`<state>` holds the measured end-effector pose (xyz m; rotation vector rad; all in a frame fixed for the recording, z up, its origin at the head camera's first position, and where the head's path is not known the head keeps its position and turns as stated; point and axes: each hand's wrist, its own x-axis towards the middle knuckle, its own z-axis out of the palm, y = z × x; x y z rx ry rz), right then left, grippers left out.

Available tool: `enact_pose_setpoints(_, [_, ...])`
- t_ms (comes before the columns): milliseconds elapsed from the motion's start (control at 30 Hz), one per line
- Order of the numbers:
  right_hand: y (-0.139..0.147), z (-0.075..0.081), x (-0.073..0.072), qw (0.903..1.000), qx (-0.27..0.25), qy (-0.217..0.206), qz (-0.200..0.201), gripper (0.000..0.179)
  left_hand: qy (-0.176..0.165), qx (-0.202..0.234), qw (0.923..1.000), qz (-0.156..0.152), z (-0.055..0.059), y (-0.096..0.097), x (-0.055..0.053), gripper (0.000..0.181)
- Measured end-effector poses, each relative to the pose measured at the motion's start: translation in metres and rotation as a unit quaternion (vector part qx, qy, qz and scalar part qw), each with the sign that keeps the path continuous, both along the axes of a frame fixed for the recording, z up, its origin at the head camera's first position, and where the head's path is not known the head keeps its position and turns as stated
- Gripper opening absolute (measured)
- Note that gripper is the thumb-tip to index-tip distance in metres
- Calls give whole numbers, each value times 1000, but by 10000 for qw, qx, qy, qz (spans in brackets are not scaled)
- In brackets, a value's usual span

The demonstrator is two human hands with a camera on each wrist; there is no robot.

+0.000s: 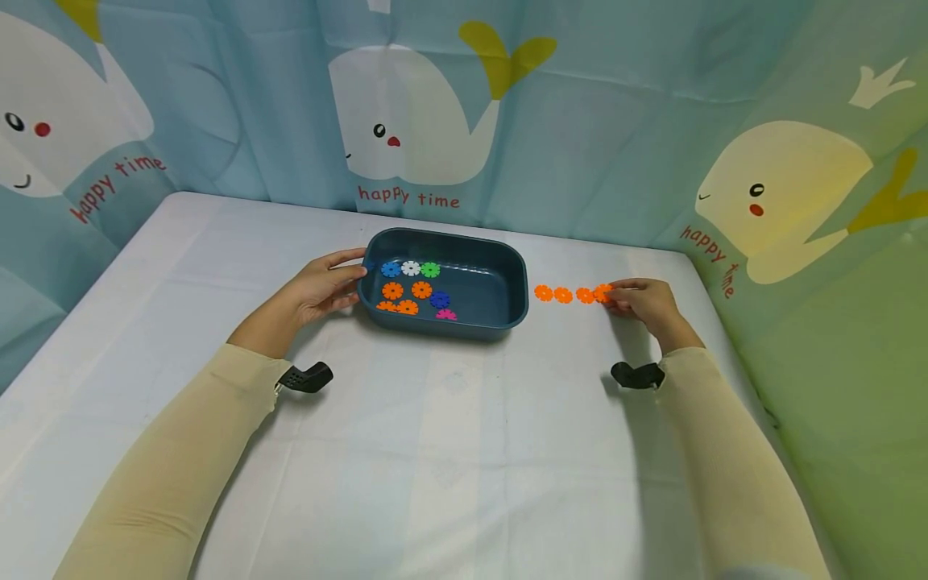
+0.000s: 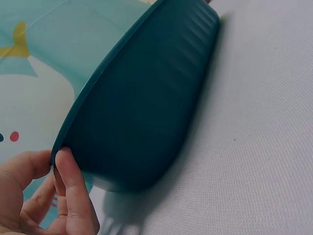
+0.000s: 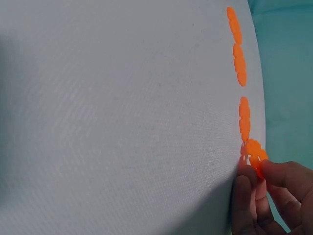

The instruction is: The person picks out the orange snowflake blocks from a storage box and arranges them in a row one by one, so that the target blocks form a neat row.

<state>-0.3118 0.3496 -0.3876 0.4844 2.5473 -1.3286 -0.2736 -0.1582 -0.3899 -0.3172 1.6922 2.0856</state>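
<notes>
My left hand (image 1: 326, 283) pinches the left rim of a dark blue-green plastic basin (image 1: 493, 282), thumb and fingers on either side of the rim in the left wrist view. Inside the basin lie several notched, flower-shaped plastic discs: orange (image 1: 392, 291), white (image 1: 411, 268), green (image 1: 430, 270), blue (image 1: 440, 300) and pink (image 1: 445, 315). Right of the basin, three orange discs (image 1: 562, 295) lie in a row on the table. At the row's right end my right hand (image 1: 645, 303) pinches another orange disc (image 3: 255, 152) between thumb and fingers, tilted up from the cloth.
A white cloth covers the table (image 1: 449, 451). Behind it and along the right side hangs a blue-green curtain (image 1: 602, 145) printed with whales. Black wrist-worn devices (image 1: 308, 377) stick out from both sleeves.
</notes>
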Motion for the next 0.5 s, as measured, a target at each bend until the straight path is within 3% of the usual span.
enact_pose_setpoints(500, [-2, -1, -3, 9991, 381, 31, 187, 42, -25, -80, 10000, 10, -1, 0, -1, 56])
